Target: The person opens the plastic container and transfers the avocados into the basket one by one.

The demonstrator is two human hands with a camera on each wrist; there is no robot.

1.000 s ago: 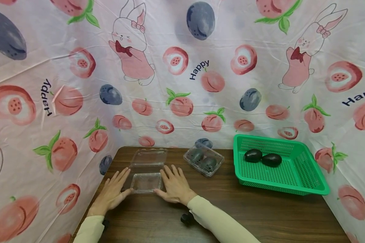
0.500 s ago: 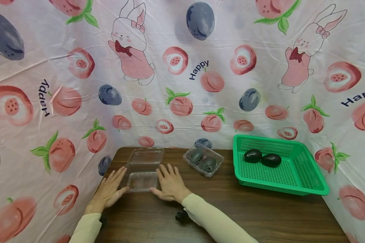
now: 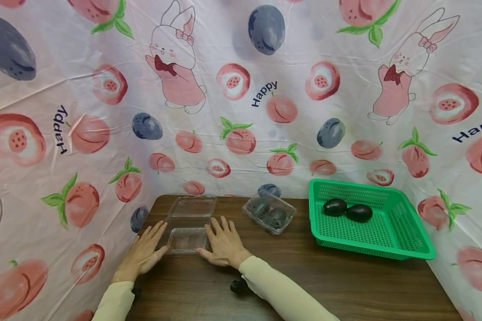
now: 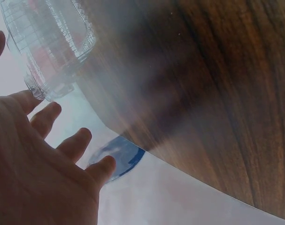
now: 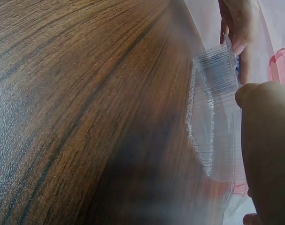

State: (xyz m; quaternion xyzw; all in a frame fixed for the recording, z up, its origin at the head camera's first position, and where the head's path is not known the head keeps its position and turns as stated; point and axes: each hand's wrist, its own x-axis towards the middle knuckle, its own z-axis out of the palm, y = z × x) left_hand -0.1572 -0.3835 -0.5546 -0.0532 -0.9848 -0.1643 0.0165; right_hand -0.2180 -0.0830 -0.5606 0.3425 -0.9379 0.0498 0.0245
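A clear plastic clamshell box (image 3: 188,240) stands with its lid (image 3: 193,206) folded back toward the wall, and nothing lies inside it. My left hand (image 3: 142,252) is spread along its left side, fingers straight and thumb near the front left corner. On the opposite side my right hand (image 3: 226,244) lies with fingers extended, its thumb at the front right corner. The right wrist view shows the ridged wall of the box (image 5: 217,126) between both hands. In the left wrist view, fingertips of the left hand (image 4: 43,159) are right at the rim of the box (image 4: 53,42).
A second clamshell (image 3: 270,212), closed, holds two dark fruits right of the right hand. Farther right, a green perforated basket (image 3: 385,247) contains two dark avocados (image 3: 359,212). Fruit-printed cloth (image 3: 241,111) hangs behind and beside the wooden table (image 3: 305,285).
Both hands and the open box between them have shifted slightly left since a second ago. Over the last half second they have hardly moved.
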